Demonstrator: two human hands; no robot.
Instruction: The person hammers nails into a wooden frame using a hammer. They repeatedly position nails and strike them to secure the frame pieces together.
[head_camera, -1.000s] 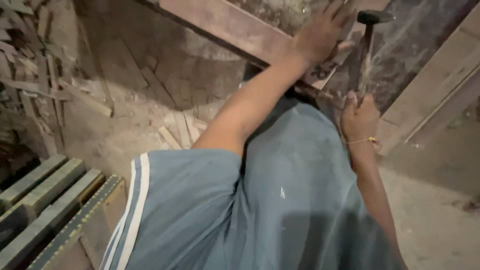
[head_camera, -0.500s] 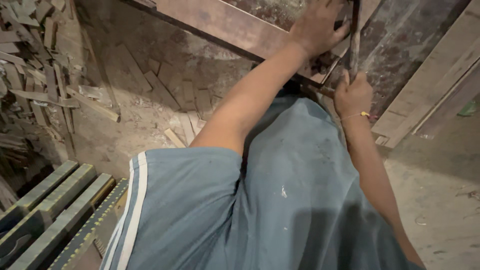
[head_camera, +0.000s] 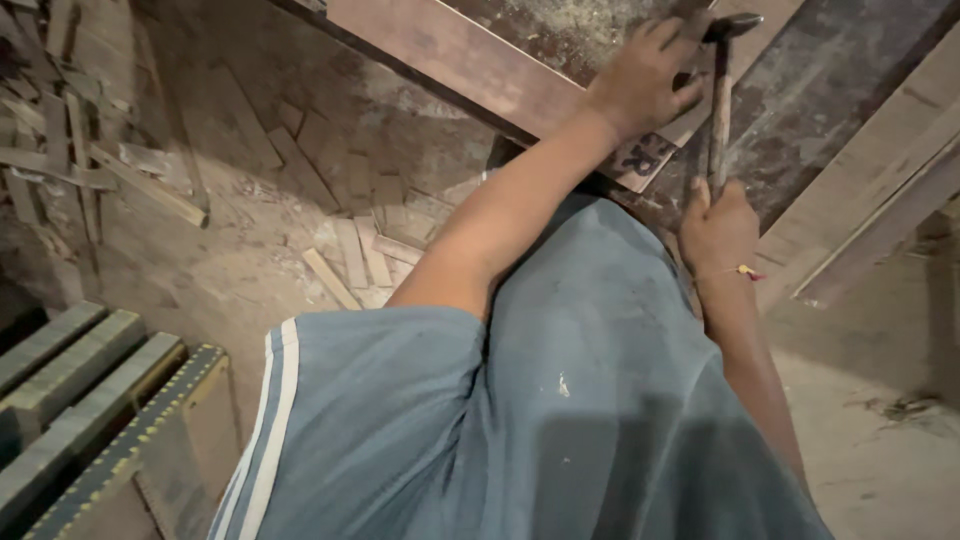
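Observation:
My left hand (head_camera: 640, 82) presses flat on a reddish-brown wooden plank (head_camera: 460, 60) that runs diagonally across a dusty workbench (head_camera: 800, 90). Its fingers spread near the plank's lower end. My right hand (head_camera: 718, 228) grips the wooden handle of a hammer (head_camera: 720, 100). The hammer stands nearly upright, and its dark metal head sits just right of my left fingers, at or just above the plank. My blue-grey shirt fills the lower middle of the view.
Offcuts of wood (head_camera: 350, 250) litter the dusty floor at left, with a heap of scrap strips (head_camera: 60, 150) at far left. Green-edged slatted boards (head_camera: 90, 400) lie at bottom left. Long pale planks (head_camera: 880, 170) lean at the right.
The hammer rose out of view half a second ago and has come back down, its head again beside my left fingers. My left hand stays pressed on the plank.

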